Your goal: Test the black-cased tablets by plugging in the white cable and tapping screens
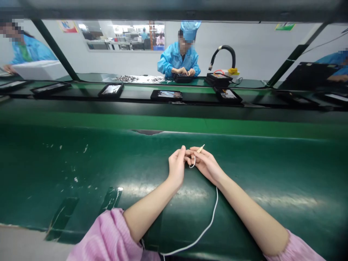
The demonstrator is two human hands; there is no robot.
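Observation:
My right hand [208,165] pinches a cream-coloured plug [200,149] with a thin tip pointing up and to the right. From the plug a white cable [208,226] makes a small loop between my hands, passes behind my right wrist and curves down to the table's front edge. My left hand [177,165] is closed, thumb up, its fingertips meeting those of my right hand at the cable loop. What lies inside the left fingers is mostly hidden. Both hands are just above the green table [258,170].
Beyond the table, a ledge carries several black cases, one a black case [166,95] straight ahead. A co-worker in blue [179,58] sits opposite, near small parts [127,78] and a black flexible hose [227,49]. Dark tape strips [62,217] mark the table's left front.

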